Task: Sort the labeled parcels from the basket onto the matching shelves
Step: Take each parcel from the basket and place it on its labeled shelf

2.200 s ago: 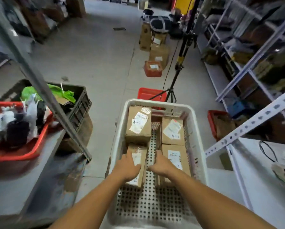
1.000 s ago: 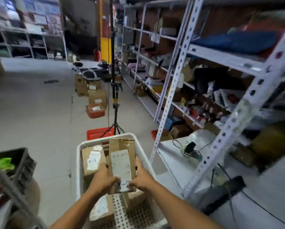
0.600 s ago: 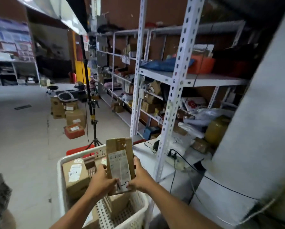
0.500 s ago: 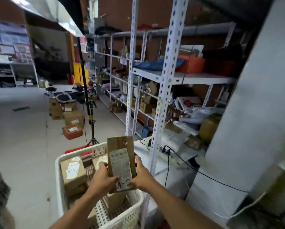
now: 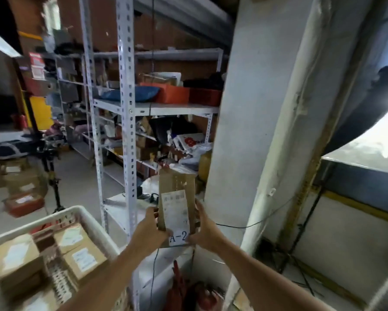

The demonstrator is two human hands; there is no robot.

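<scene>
the left hand point(image 5: 151, 230) and right hand point(image 5: 207, 230) are gripping the parcel point(image 5: 177, 198) upright by its sides, curled fingers point(image 5: 153, 213) keeping its a-2 label readable, right of the basket point(image 5: 94, 223), facing the shelves point(image 5: 157, 108).

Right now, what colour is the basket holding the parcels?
White basket, seen in the head view.

"a-2" in big print at the bottom of the white label point(image 5: 176, 217) on the brown parcel point(image 5: 177, 194), right between the left hand point(image 5: 151, 232) and right hand point(image 5: 207, 230) thumbs. barcode and small print above it, too blurred to read. labels on basket boxes point(image 5: 80, 259) left of the left hand look unreadable, probably motion blur.
</scene>
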